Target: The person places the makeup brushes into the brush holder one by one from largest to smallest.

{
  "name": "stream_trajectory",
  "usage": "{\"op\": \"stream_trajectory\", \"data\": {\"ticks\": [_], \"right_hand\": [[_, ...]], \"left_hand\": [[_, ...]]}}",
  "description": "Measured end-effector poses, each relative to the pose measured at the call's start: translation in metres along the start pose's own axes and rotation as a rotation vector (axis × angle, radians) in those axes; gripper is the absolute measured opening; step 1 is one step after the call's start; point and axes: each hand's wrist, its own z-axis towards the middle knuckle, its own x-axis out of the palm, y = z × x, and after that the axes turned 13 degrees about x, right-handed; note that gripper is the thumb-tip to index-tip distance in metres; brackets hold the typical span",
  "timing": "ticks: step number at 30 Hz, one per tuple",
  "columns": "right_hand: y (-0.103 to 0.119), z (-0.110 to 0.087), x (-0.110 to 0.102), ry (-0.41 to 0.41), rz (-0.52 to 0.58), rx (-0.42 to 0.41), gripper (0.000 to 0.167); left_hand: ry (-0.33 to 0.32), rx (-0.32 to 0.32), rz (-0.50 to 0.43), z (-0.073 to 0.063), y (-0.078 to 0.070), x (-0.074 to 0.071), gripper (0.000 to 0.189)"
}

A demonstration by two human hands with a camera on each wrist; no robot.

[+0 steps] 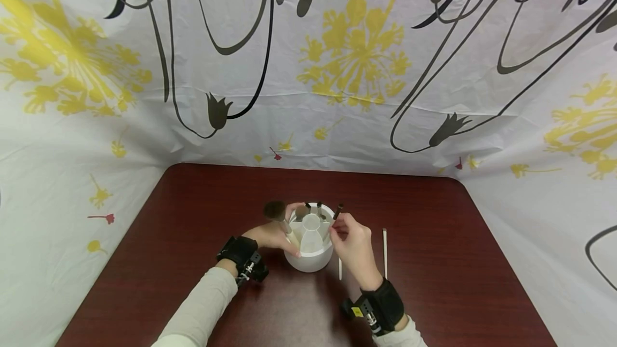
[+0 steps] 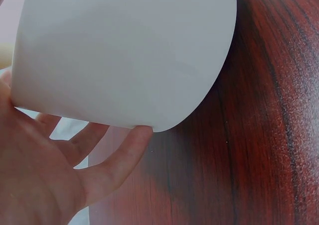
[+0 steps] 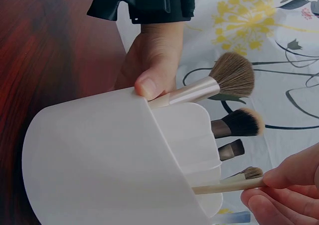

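A white round brush holder [image 1: 308, 264] with inner compartments stands on the table. My left hand [image 1: 273, 235] grips its left side, the thumb at the rim in the right wrist view and the fingers along the wall in the left wrist view. With thumb and fingers, my right hand [image 1: 354, 242] pinches a slim makeup brush [image 3: 227, 186] with a pale handle; its lower end is inside the holder, hidden by the wall. Beside the left thumb leans a large fluffy brush [image 3: 233, 75]. A black brush with light tips [image 3: 244, 122] and a small flat brush [image 3: 232, 149] also stand inside.
Two thin pale sticks, perhaps brush handles, lie right of the holder: one [image 1: 385, 253] beyond the right hand, the other [image 1: 339, 269] partly behind it. The dark red wooden table [image 1: 217, 186] has a patterned white cloth [image 1: 289, 79] hanging behind it.
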Motion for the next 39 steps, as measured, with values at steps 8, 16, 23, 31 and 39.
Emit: {"op": "stream_trajectory", "data": {"ticks": [8, 16, 23, 31, 39], "right_hand": [[-0.0003, -0.0025, 0.0018, 0.007, -0.052, 0.006, 0.021], [-0.003, -0.0047, 0.0041, 0.022, -0.082, 0.023, 0.021], [-0.0038, -0.0067, 0.0049, 0.048, -0.091, 0.047, 0.02], [-0.0055, -0.0078, 0.0054, 0.067, -0.112, 0.04, 0.02], [-0.0063, -0.0074, 0.0056, 0.081, -0.109, 0.046, 0.019]], "left_hand": [[0.005, 0.005, -0.016, -0.0002, -0.0005, 0.0004, 0.109], [0.002, -0.014, 0.002, -0.0005, -0.0004, 0.0007, 0.109], [-0.004, -0.024, 0.013, -0.0004, -0.0006, 0.0007, 0.111], [0.0, -0.011, 0.006, 0.0003, -0.0027, 0.0001, 0.111], [-0.008, 0.001, -0.004, 0.0005, -0.0022, 0.0005, 0.112]]}}
